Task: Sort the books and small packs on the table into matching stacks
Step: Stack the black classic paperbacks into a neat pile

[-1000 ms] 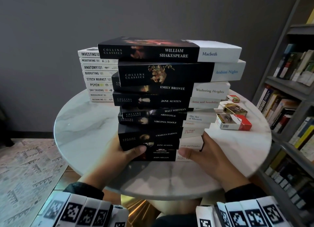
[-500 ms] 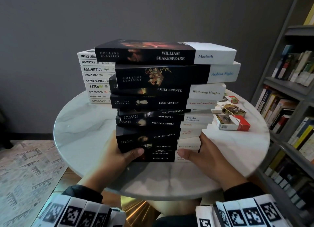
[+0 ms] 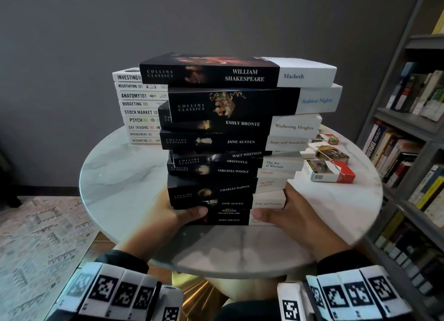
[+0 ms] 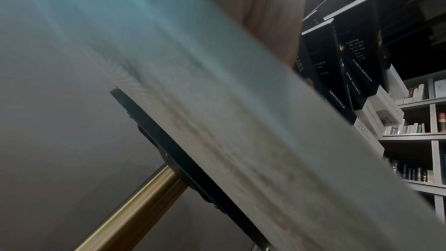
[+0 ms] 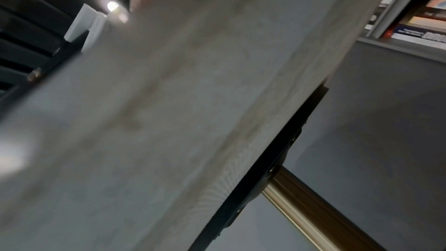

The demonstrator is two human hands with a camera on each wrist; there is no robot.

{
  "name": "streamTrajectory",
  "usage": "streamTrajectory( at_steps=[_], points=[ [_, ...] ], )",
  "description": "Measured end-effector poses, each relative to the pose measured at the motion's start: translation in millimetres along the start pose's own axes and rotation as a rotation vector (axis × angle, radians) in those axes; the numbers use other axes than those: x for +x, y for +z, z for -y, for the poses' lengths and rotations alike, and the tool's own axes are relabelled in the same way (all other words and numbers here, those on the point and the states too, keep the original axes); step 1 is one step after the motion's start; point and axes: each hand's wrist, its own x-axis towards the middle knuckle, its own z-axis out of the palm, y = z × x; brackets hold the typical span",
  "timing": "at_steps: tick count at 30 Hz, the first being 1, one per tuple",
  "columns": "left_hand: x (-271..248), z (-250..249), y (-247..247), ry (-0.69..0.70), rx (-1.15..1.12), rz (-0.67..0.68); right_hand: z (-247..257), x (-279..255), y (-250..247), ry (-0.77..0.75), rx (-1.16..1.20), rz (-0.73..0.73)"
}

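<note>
fingers (image 3: 194, 211) clasp black book stack (image 3: 230, 140) base.

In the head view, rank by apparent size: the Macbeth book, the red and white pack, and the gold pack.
1. Macbeth book, though it is nearest the camera.
2. Red and white pack.
3. Gold pack.

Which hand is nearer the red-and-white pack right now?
Right. The right hand grips the Collins Classics stack's right side, just below-left of the red-and-white pack; the left hand holds the stack's far side from it.
</note>
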Motion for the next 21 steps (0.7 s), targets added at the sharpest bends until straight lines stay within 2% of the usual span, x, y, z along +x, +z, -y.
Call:
streamTrajectory(
  at_steps=[12, 21],
  points=[
    [-1.0, 2.6, 1.0, -0.025, 0.032, -0.02, -2.1, -1.6, 1.5, -0.011, -0.118, -0.013],
    [-1.2, 0.9, 0.6, -0.003, 0.017, -0.006, -3.5, 0.0, 1.9, 0.01, -0.089, -0.019]
  ],
)
